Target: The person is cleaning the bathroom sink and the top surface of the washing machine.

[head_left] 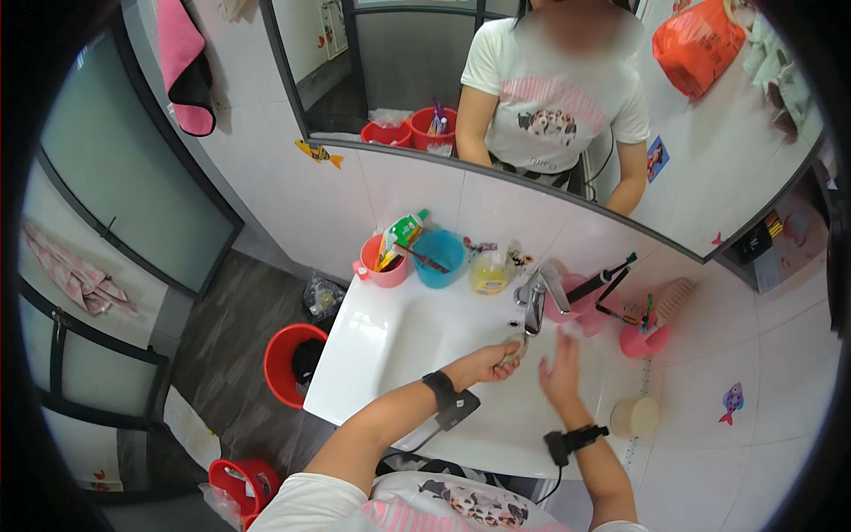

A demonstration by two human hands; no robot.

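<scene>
Over the white washbasin (pixel 355 355), my left hand (pixel 486 363) is closed round a small pale yellow-green piece (pixel 511 349), just below the spout of the chrome faucet (pixel 534 310). Its kind is too small to make out. My right hand (pixel 559 371) is beside it on the right, fingers stretched upward and holding nothing I can see. Those fingertips come close to the pink holder (pixel 585 310) behind the faucet. Whether water is running cannot be told.
Along the back rim stand a pink cup (pixel 385 273) with a toothpaste tube, a blue cup (pixel 439 260) and a yellow soap bottle (pixel 489 273). A pink toothbrush cup (pixel 643 341) and a cream tub (pixel 636 417) line the right. Red bins (pixel 285 368) sit left; a mirror (pixel 399 80) hangs above.
</scene>
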